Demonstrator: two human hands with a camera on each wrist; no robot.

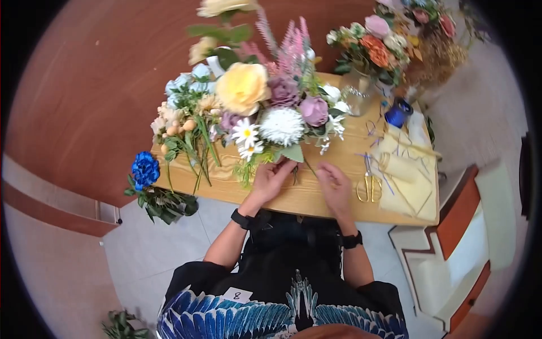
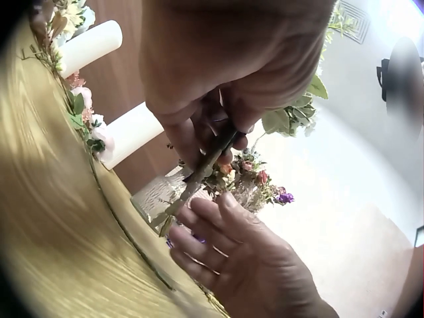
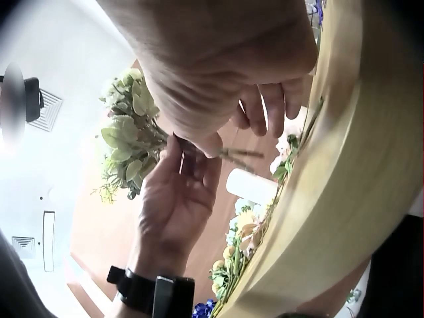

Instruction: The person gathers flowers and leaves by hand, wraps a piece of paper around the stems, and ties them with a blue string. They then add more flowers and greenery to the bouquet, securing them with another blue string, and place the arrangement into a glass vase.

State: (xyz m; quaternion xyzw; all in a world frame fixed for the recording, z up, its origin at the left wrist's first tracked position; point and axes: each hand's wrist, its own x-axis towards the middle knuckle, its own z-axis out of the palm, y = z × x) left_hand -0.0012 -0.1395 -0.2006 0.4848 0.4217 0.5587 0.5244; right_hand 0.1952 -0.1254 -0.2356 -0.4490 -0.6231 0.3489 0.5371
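My left hand (image 1: 271,179) grips the gathered stems (image 2: 211,159) of a mixed bouquet near the table's front edge. Above the hand spread a large yellow rose (image 1: 243,88), a white chrysanthemum (image 1: 282,126), purple roses (image 1: 314,111), daisies and pink sprays. In the left wrist view the stems slant down out of the fist, their cut ends showing. My right hand (image 1: 334,186) is beside those ends with relaxed fingers and nothing gripped, its fingertips (image 2: 185,232) close to the stems.
Loose flowers (image 1: 189,127) lie along the wooden table's (image 1: 237,195) left side, a blue flower (image 1: 145,169) at its edge. On the right are gold-handled scissors (image 1: 369,186), cream wrapping material (image 1: 415,195) and a blue ribbon spool (image 1: 398,112). A glass vase (image 1: 357,101) stands behind.
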